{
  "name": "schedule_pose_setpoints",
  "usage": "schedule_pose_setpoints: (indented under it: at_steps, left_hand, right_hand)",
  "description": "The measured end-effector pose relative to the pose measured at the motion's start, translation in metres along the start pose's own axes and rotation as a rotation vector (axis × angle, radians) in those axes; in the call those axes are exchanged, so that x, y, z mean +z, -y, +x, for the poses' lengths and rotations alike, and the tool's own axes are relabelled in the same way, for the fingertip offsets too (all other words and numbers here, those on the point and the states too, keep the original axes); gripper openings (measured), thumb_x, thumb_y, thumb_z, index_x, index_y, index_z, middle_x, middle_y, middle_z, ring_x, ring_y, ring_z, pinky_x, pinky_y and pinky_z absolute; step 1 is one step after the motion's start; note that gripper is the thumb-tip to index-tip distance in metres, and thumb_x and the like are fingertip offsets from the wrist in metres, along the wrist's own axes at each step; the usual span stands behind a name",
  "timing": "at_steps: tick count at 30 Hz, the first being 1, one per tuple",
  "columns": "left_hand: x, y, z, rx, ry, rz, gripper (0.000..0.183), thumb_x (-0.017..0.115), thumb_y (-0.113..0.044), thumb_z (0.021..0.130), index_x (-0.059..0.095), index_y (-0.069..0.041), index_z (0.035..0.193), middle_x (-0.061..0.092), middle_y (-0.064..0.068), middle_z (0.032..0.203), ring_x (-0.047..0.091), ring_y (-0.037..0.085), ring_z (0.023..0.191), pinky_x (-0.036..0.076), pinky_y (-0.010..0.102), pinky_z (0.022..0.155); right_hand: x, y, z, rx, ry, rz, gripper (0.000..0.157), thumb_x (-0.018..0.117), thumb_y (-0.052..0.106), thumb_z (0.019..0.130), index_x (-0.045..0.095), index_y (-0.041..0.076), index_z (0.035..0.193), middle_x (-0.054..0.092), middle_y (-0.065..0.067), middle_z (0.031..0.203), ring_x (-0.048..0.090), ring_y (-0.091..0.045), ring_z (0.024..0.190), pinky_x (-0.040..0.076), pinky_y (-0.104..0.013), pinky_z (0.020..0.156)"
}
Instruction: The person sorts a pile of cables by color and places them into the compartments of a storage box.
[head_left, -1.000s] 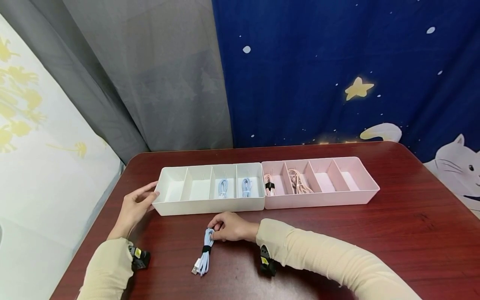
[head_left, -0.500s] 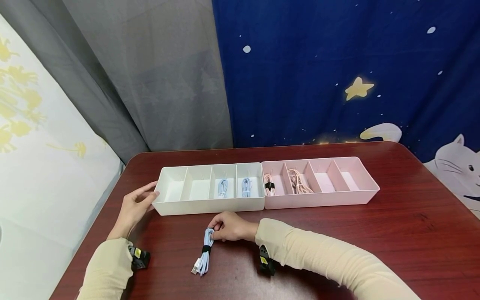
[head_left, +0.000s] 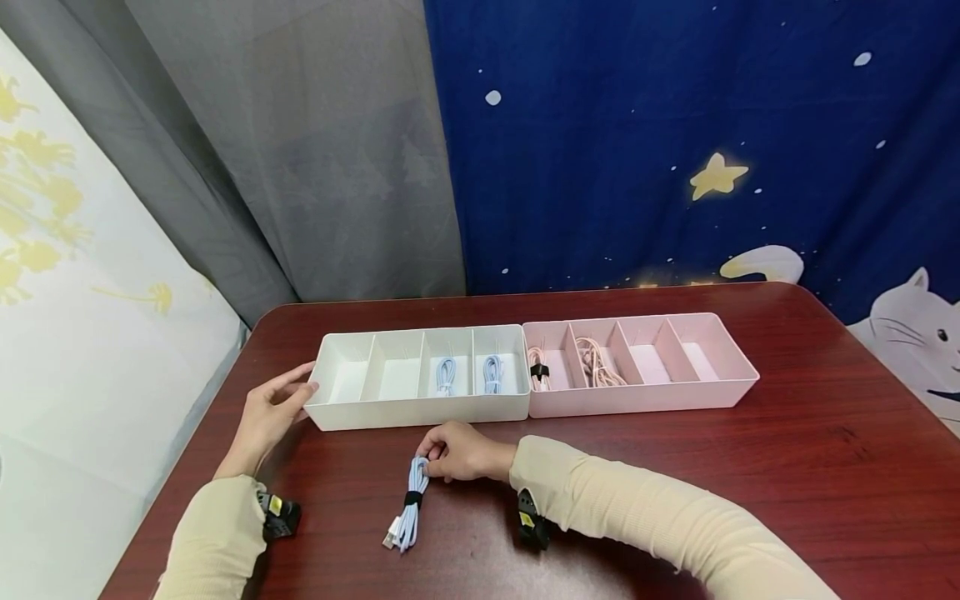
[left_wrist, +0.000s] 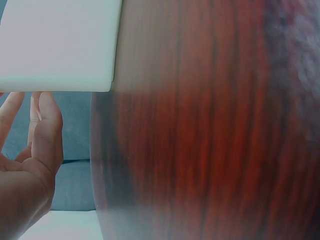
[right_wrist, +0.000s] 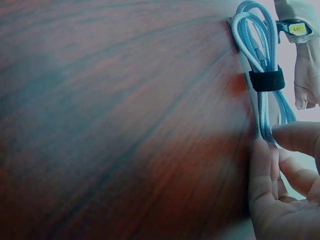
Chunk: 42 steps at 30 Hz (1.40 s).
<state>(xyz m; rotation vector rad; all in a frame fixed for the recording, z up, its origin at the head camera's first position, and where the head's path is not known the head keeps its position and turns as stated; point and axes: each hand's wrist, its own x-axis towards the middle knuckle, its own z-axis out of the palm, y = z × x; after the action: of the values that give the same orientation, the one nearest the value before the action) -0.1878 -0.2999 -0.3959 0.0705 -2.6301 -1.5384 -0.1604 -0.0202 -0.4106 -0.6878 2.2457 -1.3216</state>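
Observation:
In the head view my right hand (head_left: 467, 452) pinches the upper end of a light-blue USB cable (head_left: 409, 521), coiled and bound with a black strap (head_left: 412, 498). Its white-and-metal plug points toward the near left. The right wrist view shows thumb and fingers on the end of the cable loops (right_wrist: 265, 107). My left hand (head_left: 268, 419) touches the left end of a white divided box (head_left: 420, 412). Seen from the left wrist, its extended fingers (left_wrist: 48, 132) meet the end wall of the box.
Two blue cables (head_left: 446, 377) lie in the white box's two right compartments. A pink divided box (head_left: 637, 400) adjoins it on the right, with pink cables (head_left: 597, 367) in its two left compartments. The dark red table (head_left: 810, 467) ends at curtains behind.

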Motion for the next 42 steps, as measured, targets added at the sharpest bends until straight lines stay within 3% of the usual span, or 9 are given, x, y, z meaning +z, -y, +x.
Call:
schedule_pose_setpoints:
  at_steps: [11, 26, 35, 42]
  left_hand:
    - [-0.0007, -0.0003, 0.0001, -0.008, 0.007, 0.014, 0.053, 0.056, -0.035, 0.086, 0.045, -0.010, 0.131, 0.053, 0.010, 0.099, 0.055, -0.002, 0.077, 0.049, 0.019, 0.065]
    - [-0.0005, 0.0001, -0.0002, 0.003, 0.004, -0.009, 0.052, 0.057, -0.034, 0.086, 0.046, -0.009, 0.130, 0.054, 0.001, 0.094, 0.054, -0.003, 0.078, 0.049, 0.019, 0.064]
    - [0.0003, 0.0016, -0.0003, -0.012, 0.010, -0.020, 0.052, 0.057, -0.035, 0.085, 0.046, -0.011, 0.130, 0.054, 0.000, 0.094, 0.055, -0.002, 0.079, 0.049, 0.019, 0.065]
    - [0.0000, -0.0005, -0.0002, -0.010, 0.001, -0.009, 0.052, 0.057, -0.035, 0.086, 0.046, -0.010, 0.130, 0.055, 0.004, 0.096, 0.054, -0.001, 0.079, 0.049, 0.019, 0.065]
  right_hand:
    - [-0.0018, 0.0018, -0.0011, 0.002, 0.014, 0.013, 0.005, 0.063, -0.006, 0.076, 0.063, -0.003, 0.079, 0.048, 0.002, 0.064, 0.046, -0.010, 0.046, 0.040, -0.016, 0.045]
    - [-0.0023, -0.0006, -0.0028, 0.017, 0.029, 0.109, 0.004, 0.062, -0.005, 0.078, 0.062, -0.004, 0.081, 0.051, 0.000, 0.067, 0.048, -0.011, 0.052, 0.044, -0.020, 0.048]
    - [-0.0042, -0.0007, -0.0023, 0.079, 0.032, 0.210, 0.008, 0.061, -0.005, 0.078, 0.061, -0.005, 0.086, 0.056, -0.001, 0.068, 0.050, -0.010, 0.057, 0.047, -0.022, 0.051]
    - [-0.0061, 0.0023, -0.0034, 0.090, 0.044, 0.210, 0.008, 0.061, -0.003, 0.079, 0.061, -0.004, 0.087, 0.056, -0.002, 0.070, 0.051, -0.011, 0.061, 0.048, -0.024, 0.054]
